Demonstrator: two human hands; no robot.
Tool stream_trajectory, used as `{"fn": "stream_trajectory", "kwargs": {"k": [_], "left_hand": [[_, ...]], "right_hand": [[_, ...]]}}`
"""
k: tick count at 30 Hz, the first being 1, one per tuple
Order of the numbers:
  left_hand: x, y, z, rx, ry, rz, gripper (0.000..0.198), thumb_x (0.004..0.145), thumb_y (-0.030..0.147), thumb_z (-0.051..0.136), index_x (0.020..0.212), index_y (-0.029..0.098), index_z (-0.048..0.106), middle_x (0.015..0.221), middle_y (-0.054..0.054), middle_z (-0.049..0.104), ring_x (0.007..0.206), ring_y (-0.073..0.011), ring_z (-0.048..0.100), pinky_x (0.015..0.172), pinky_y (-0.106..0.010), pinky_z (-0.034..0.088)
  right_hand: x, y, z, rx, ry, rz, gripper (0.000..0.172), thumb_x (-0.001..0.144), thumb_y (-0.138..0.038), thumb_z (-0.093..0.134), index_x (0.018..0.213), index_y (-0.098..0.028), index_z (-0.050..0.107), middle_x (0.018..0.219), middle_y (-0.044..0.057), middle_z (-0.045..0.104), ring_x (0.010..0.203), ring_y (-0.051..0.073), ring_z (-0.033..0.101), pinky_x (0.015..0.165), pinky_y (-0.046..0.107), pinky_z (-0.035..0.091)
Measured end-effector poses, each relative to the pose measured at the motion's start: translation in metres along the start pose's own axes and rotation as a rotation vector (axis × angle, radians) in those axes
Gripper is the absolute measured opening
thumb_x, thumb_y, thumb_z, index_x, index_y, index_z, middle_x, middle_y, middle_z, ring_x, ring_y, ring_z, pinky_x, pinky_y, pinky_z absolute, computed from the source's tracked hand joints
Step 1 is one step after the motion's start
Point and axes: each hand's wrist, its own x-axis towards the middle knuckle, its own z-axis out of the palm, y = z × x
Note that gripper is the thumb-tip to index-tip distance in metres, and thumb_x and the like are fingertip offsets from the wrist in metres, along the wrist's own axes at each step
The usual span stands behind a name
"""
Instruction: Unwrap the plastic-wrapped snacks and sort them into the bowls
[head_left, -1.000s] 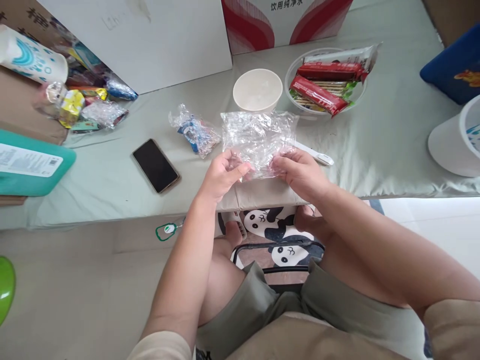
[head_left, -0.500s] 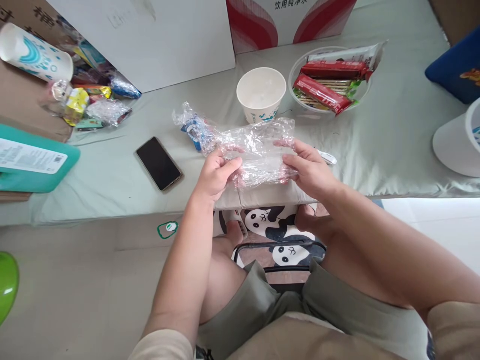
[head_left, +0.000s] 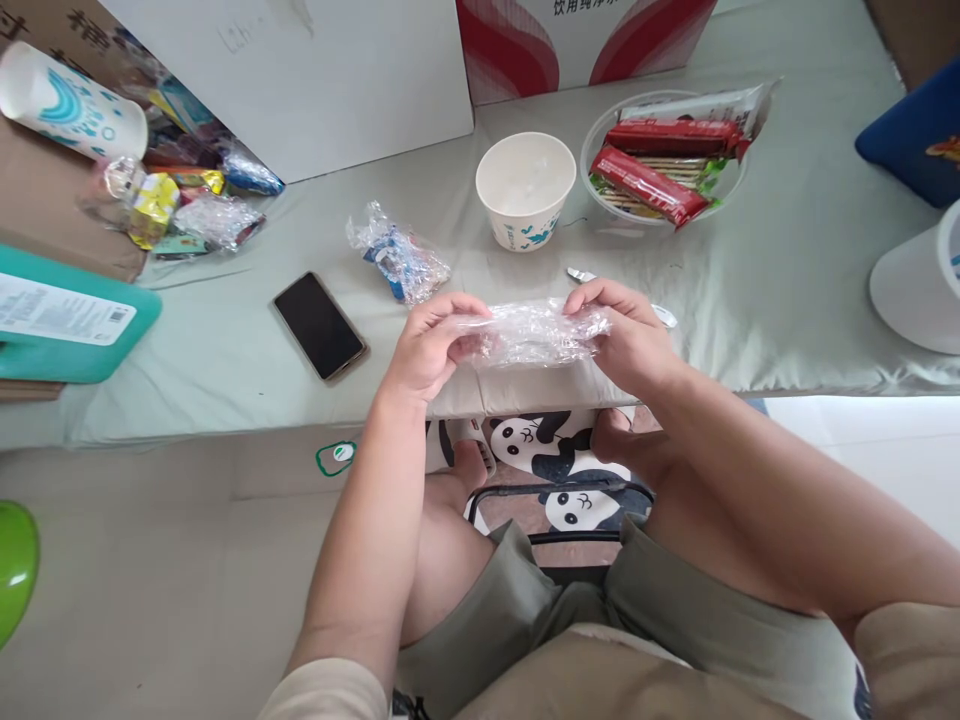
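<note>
Crinkled clear plastic wrap stretches between my two hands above the front edge of the cloth-covered surface. My left hand grips its left end, thumb and fingers closed on it. At the other end my right hand pinches the wrap the same way. Behind my left hand lies a small snack in clear and blue wrapping. Beyond the wrap a white paper cup stands upright. A small white-handled tool lies partly hidden under my right hand; its kind I cannot make out.
A clear bowl of red-wrapped snacks sits at the back right. On the left are a phone, a teal container and a pile of wrapped sweets. Large boxes stand at the back, a white bin at the right.
The plastic wrap has gone from a wide, spread sheet to a narrower, folded band. Its upper part no longer covers the cup's base or the blue-wrapped snack's edge.
</note>
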Motion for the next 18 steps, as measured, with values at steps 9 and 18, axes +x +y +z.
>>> {"fn": "stream_trajectory", "kwargs": {"k": [9, 18], "left_hand": [[0.006, -0.01, -0.003, 0.228, 0.019, 0.098, 0.03, 0.061, 0.02, 0.082, 0.088, 0.02, 0.068, 0.096, 0.0, 0.065, 0.064, -0.0065, 0.055, 0.059, -0.021, 0.049], [0.001, -0.006, 0.01, 0.224, -0.168, 0.065, 0.06, 0.064, 0.013, 0.075, 0.121, 0.029, 0.063, 0.101, -0.001, 0.068, 0.068, -0.0107, 0.064, 0.064, -0.024, 0.054]], "right_hand": [[0.001, 0.002, -0.006, -0.425, 0.042, 0.01, 0.034, 0.066, -0.029, 0.081, 0.091, -0.025, 0.058, 0.083, -0.004, 0.056, 0.06, 0.01, 0.043, 0.06, 0.03, 0.038], [-0.008, -0.009, -0.013, -0.288, -0.222, 0.153, 0.032, 0.075, -0.041, 0.08, 0.096, -0.021, 0.066, 0.089, 0.003, 0.07, 0.078, 0.016, 0.063, 0.067, 0.031, 0.049]]}}
